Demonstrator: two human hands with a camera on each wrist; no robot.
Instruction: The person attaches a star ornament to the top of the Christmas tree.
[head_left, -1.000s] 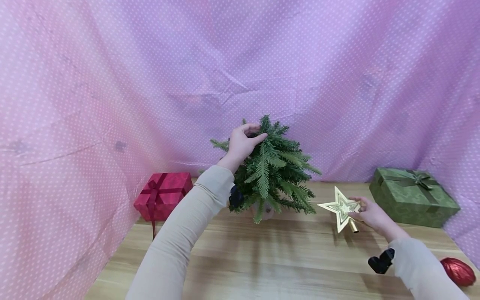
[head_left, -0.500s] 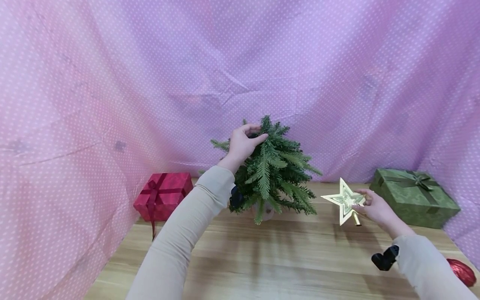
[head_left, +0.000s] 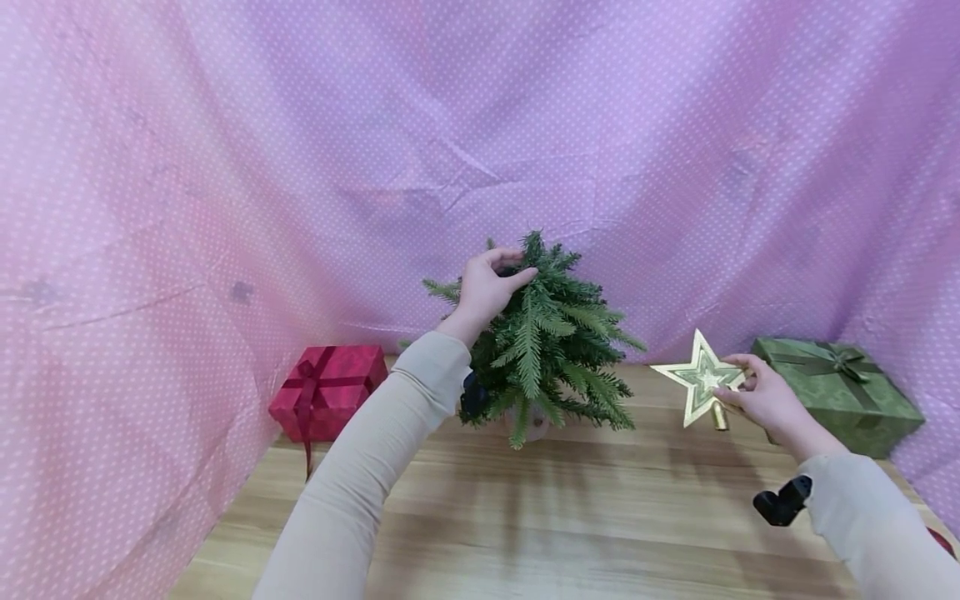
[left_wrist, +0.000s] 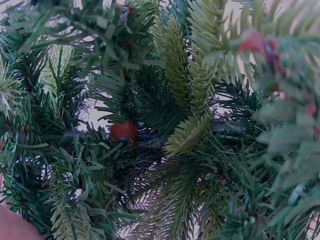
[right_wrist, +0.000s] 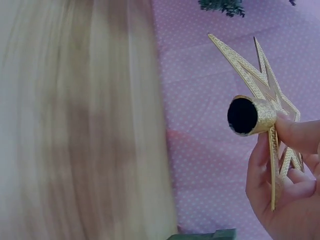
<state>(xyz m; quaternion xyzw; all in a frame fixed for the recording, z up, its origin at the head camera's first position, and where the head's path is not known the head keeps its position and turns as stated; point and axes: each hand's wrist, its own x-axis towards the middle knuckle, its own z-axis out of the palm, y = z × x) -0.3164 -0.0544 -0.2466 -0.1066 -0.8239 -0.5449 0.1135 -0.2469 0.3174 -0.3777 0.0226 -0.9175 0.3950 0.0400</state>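
A small artificial Christmas tree [head_left: 555,342] stands upright in the middle of the table. My left hand [head_left: 482,287] pinches it near the tip between thumb and fingers. Green branches [left_wrist: 195,85] fill the left wrist view, with only a bit of that hand showing at the lower left corner. Off to the right, my right hand [head_left: 772,404] holds a gold star tree topper [head_left: 703,379] by one side, above the table. Its hollow gold sleeve [right_wrist: 265,116] faces the right wrist camera, and the thumb presses beside it.
On the wooden table [head_left: 525,517], a red gift box [head_left: 330,400] with ribbon stands left of the tree. A green gift box [head_left: 847,392] lies behind my right hand. A red ornament [head_left: 942,542] barely shows at the right edge. Pink dotted cloth [head_left: 450,125] hangs behind.
My right hand has risen and shifted slightly right with the star topper. The red ornament is now mostly hidden by the sleeve. My left hand stays at the treetop.
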